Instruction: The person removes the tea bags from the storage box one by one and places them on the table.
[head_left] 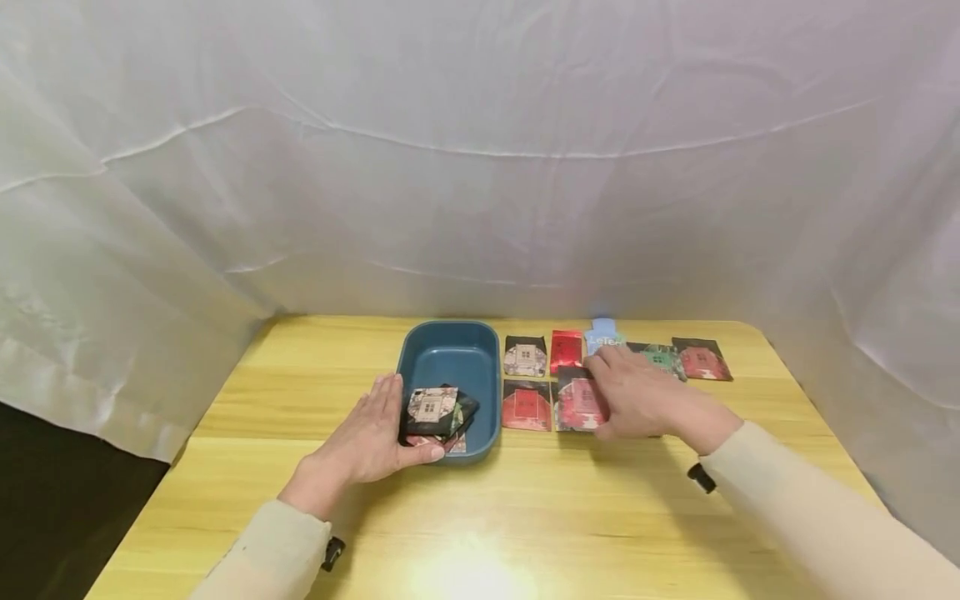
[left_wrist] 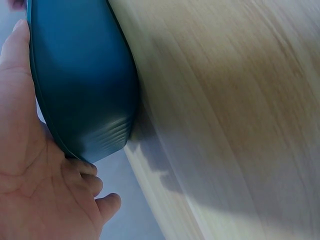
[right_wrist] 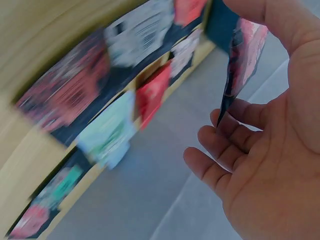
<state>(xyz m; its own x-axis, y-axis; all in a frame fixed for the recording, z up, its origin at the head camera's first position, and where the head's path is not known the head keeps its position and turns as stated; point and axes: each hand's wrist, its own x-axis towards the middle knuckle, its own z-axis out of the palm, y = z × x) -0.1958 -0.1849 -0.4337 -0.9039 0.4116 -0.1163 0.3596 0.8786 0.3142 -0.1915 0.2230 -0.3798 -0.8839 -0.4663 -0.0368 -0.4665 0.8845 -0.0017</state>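
Observation:
A blue rectangular bin [head_left: 447,333] stands left of the table's middle, with several black sachets with printed labels [head_left: 431,408] piled at its near end. My left hand [head_left: 367,433] rests against the bin's left side, fingers straight and thumb along the near edge; the left wrist view shows the palm by the bin's outer wall [left_wrist: 85,80]. Between thumb and fingers, my right hand [right_wrist: 265,120] pinches a pink and black sachet [right_wrist: 245,55], held above the sachets on the table. From the head, that hand [head_left: 637,387] covers part of the sachet rows.
Right of the bin lie a red-labelled sachet [head_left: 527,406], a pale-labelled one [head_left: 526,357], a shiny red packet [head_left: 566,348], a light blue packet [head_left: 602,332], a green-labelled sachet [head_left: 663,358] and another red-labelled one [head_left: 701,358]. A pale curtain [head_left: 480,208] hangs behind the table.

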